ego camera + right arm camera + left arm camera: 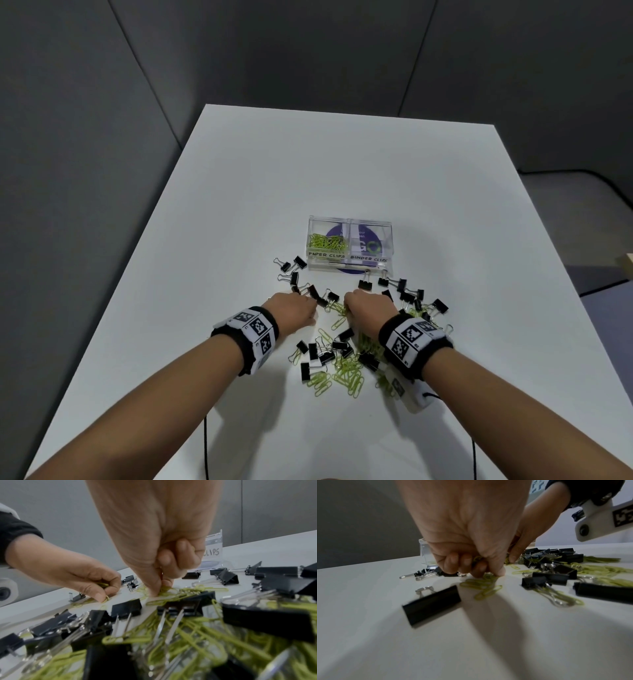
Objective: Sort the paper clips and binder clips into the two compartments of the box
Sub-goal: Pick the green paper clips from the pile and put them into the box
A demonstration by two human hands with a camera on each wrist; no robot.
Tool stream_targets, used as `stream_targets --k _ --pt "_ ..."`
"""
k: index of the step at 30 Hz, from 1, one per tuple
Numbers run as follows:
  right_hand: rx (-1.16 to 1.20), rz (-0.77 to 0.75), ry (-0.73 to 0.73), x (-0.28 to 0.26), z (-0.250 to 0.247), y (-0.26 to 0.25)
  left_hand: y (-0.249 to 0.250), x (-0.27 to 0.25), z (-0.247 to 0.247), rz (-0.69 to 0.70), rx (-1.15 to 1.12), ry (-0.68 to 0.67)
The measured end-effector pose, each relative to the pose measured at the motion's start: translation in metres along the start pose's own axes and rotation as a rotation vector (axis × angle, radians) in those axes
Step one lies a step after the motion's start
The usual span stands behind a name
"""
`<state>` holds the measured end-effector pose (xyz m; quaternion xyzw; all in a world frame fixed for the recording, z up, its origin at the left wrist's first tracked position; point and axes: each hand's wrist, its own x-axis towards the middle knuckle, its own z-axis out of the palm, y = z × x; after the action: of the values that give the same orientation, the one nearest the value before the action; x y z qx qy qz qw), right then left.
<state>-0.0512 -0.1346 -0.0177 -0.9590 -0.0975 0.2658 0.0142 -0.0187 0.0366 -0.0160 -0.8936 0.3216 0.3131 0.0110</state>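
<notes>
On a white counter [239,205], a clear box [349,262] holds green paper clips in 1 compartment, 0 binder clips [368,284] in the other. Left hand [291,308] and right hand [368,306] each pinch paper clips [346,373] from the mixed pile; tangled clips may drag binder clips along or drop short.

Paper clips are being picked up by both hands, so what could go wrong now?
1. The green wire paper clips lie tangled with the black metal binder clips, so a binder clip may get dragged along.
2. The left hand and right hand each pinch several clips; some could drop before reaching the clear plastic box.
3. The paper clip compartment sits beside the binder one, so clips may spill across.
</notes>
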Motion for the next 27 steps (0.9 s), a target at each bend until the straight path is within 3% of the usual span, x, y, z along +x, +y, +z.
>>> stream_targets --k 7,11,14,21,27 --pt "0.119 -0.031 0.104 -0.004 -0.027 0.014 -0.009 -0.01 -0.018 -0.013 -0.184 0.161" --pt "0.108 -0.064 0.271 0.013 -0.065 0.017 -0.019 -0.009 -0.042 -0.058 -0.185 0.161" --pt "0.106 -0.05 0.38 0.036 -0.094 0.013 -0.026 -0.006 -0.063 -0.032 -0.183 0.248" --pt "0.243 -0.081 0.173 0.084 -0.104 0.001 -0.044 0.013 -0.103 -0.024 -0.141 0.344" --pt "0.404 -0.091 0.449 0.049 -0.085 0.03 -0.036 0.041 -0.107 0.02 -0.152 0.331"
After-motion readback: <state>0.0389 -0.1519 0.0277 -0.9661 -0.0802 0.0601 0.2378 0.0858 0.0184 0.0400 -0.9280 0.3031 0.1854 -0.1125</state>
